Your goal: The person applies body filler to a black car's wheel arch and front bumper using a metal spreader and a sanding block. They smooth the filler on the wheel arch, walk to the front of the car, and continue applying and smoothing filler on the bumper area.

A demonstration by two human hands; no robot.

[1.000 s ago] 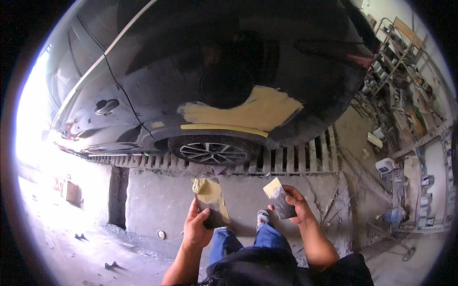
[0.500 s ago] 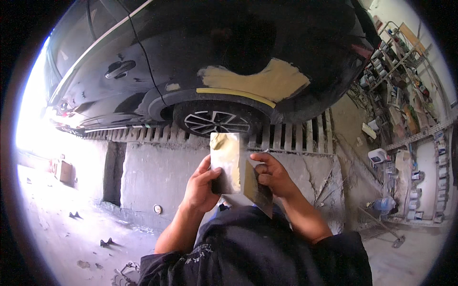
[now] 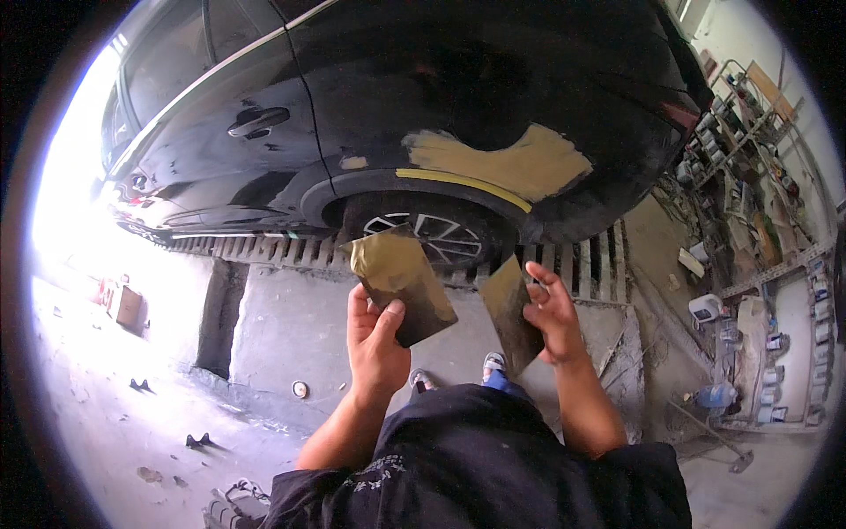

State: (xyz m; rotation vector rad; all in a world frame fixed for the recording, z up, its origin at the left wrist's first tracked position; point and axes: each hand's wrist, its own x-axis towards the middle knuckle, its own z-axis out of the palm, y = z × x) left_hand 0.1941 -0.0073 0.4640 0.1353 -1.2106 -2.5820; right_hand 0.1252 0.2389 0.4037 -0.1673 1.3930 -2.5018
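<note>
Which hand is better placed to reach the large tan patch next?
Probably the right hand: it holds a thin spreader and lies more nearly below the large tan patch in view. The left hand is farther left, holding a plate with yellowish paste.

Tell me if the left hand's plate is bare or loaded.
Loaded: a yellowish lump sits at the far-left corner of the plate in the left hand.

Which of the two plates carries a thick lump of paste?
The plate in the left hand: a lump sits at its far left corner. The other plate, in the right hand, shows no such lump.
</note>
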